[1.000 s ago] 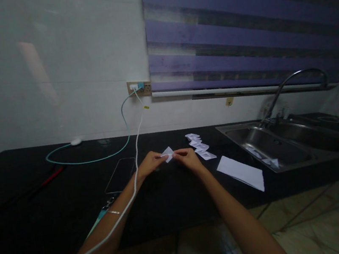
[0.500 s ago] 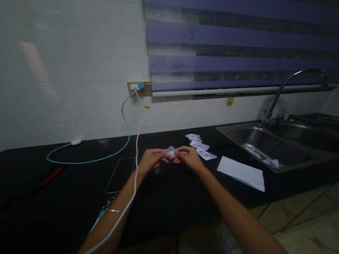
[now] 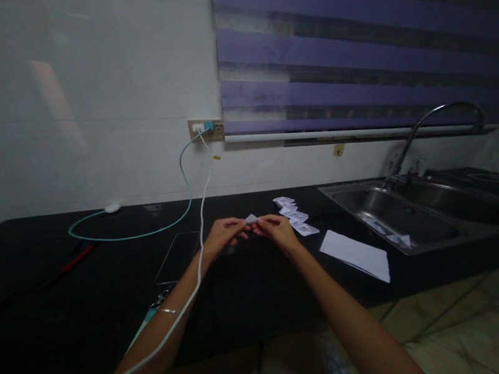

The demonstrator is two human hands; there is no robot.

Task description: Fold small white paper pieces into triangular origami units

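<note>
Both hands are pinching one small paper piece (image 3: 251, 219) above the table (image 3: 58, 293) — left hand (image 3: 222, 235), right hand (image 3: 276, 231). A few folded pieces (image 3: 294, 213) are sitting just right of it — a flat sheet (image 3: 357, 253) lying unfolded beyond.

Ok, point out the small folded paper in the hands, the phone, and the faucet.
small folded paper (image 3: 251, 218), head view, on its white middle between the fingertips.
phone (image 3: 179, 257), head view, centre of its dark screen.
faucet (image 3: 436, 112), head view, on the curved spout above the sink.
</note>
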